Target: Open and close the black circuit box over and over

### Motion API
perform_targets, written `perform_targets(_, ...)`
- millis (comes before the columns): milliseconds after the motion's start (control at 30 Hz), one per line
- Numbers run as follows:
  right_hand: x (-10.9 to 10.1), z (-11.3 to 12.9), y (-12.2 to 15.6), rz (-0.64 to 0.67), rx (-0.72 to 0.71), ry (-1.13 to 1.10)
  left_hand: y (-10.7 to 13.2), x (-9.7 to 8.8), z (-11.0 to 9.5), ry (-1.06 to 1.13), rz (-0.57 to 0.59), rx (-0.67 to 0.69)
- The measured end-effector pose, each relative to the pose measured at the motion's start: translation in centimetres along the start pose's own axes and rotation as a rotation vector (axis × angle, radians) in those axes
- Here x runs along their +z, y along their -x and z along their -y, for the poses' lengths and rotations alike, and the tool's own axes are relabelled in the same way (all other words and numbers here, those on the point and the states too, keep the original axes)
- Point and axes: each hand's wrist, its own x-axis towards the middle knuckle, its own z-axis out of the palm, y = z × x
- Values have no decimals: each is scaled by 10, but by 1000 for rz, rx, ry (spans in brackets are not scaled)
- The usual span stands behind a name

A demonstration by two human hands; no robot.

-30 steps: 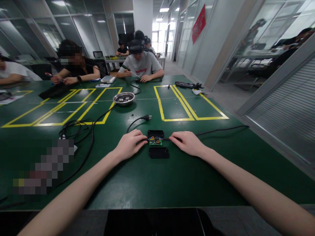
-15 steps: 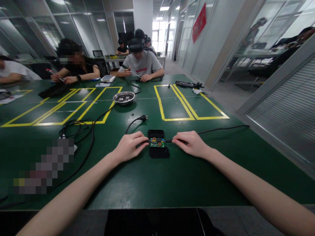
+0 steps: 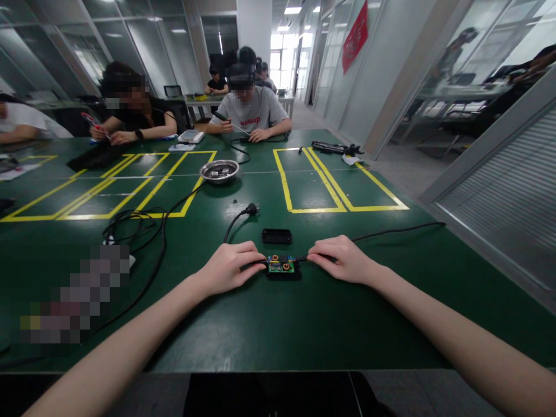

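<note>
Between my hands a green circuit board (image 3: 281, 265) with copper coils lies over one black casing half (image 3: 284, 276), covering most of it. I cannot tell whether the board rests fully inside. My left hand (image 3: 230, 266) pinches the cable at the board's left end. On the other side my right hand (image 3: 341, 259) pinches the black cable (image 3: 391, 230) that leaves the board's right end. The other casing half (image 3: 277, 236), open side up, lies just beyond the board. A black power plug (image 3: 251, 209) on a cord rests farther out, past my left hand.
A metal bowl (image 3: 219, 171) with small metal parts stands beyond the plug. Coiled black cable (image 3: 130, 226) lies at left beside a blurred-out object (image 3: 78, 295). Yellow tape (image 3: 315, 211) marks the green table (image 3: 226, 336). Across it, a person (image 3: 252, 110) holds a screwdriver (image 3: 230, 121).
Both hands have brought the circuit board slightly toward me and right. It now covers the nearer casing half, where before it lay between the two halves.
</note>
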Motion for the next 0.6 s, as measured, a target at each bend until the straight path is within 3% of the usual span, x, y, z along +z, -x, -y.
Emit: perform_targets(600,1,1,0,62,14,-28,4,4,2,66,47,-18)
